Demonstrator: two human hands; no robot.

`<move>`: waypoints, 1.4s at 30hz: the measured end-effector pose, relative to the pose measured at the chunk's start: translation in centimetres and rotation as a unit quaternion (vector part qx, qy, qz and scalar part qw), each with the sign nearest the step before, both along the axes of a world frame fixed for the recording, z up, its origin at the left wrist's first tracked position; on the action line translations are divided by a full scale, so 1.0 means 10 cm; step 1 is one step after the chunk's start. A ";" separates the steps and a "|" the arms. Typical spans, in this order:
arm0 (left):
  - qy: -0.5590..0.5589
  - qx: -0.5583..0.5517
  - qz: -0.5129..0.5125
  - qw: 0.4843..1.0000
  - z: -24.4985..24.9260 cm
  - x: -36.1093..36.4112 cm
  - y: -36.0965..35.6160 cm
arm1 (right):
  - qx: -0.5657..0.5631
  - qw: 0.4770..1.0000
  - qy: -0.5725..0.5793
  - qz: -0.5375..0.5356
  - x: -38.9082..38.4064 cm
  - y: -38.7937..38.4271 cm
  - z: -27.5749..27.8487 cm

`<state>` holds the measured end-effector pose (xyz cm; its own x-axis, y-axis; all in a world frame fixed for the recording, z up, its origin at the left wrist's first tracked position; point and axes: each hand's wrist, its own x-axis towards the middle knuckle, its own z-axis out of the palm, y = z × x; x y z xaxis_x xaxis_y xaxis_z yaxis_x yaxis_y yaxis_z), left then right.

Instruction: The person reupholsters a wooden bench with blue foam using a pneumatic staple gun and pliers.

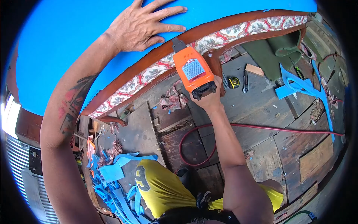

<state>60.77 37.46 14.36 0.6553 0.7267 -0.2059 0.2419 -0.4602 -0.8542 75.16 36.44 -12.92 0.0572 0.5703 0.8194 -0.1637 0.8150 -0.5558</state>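
head view: left hand [138,27] on blue foam [74,44], right hand [212,98] gripping stapler [192,69].

"Floor condition?"

"Worn grey-brown wooden floor [257,115], mixed board sizes, stained, seams visible. One tan rectangular board [316,158] noted at the right."

"Walls and light?"

"Pale ribbed panel [16,161] at far left, near a reddish-brown wooden surface [28,125]. Bright white glare [11,116] above the panel; source unclear."
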 end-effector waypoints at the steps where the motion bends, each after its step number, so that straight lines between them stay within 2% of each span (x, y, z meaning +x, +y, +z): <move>1: -0.006 -0.005 -0.003 1.000 0.00 -0.01 0.00 | 0.000 1.000 -0.002 0.003 -0.01 0.01 0.00; 4: -0.008 -0.005 -0.009 1.000 0.00 -0.02 0.01 | 0.001 1.000 0.005 0.022 -0.02 0.02 0.04; 10: 0.000 0.000 -0.009 1.000 0.00 -0.04 0.03 | 0.018 1.000 0.012 -0.006 -0.08 0.06 0.09; 13: -0.004 -0.003 -0.003 1.000 0.00 -0.05 0.02 | -0.005 0.999 0.026 0.021 -0.12 0.07 0.03; 15: 0.001 -0.002 -0.005 1.000 0.00 -0.05 0.02 | -0.015 0.999 -0.023 0.025 -0.10 0.08 -0.03; 19: -0.009 -0.008 -0.021 1.000 0.01 -0.06 0.03 | -0.015 0.999 -0.028 0.022 -0.08 0.07 0.01; 25: -0.004 -0.006 -0.017 1.000 0.01 -0.05 0.02 | -0.004 1.000 0.013 0.010 -0.14 0.11 0.07; 34: 0.001 -0.002 -0.012 1.000 0.01 -0.04 0.02 | -0.038 0.999 -0.018 0.021 -0.14 0.07 0.15; 38: 0.014 0.010 -0.026 1.000 0.01 -0.04 0.01 | -0.039 0.999 -0.025 -0.010 -0.09 0.02 0.14; 40: -0.010 -0.017 -0.033 0.999 0.02 -0.05 0.00 | -0.027 0.999 -0.018 -0.018 -0.12 0.03 0.08; 42: -0.031 -0.042 -0.043 0.998 0.05 -0.05 -0.03 | -0.024 0.998 -0.065 0.008 -0.14 -0.03 -0.01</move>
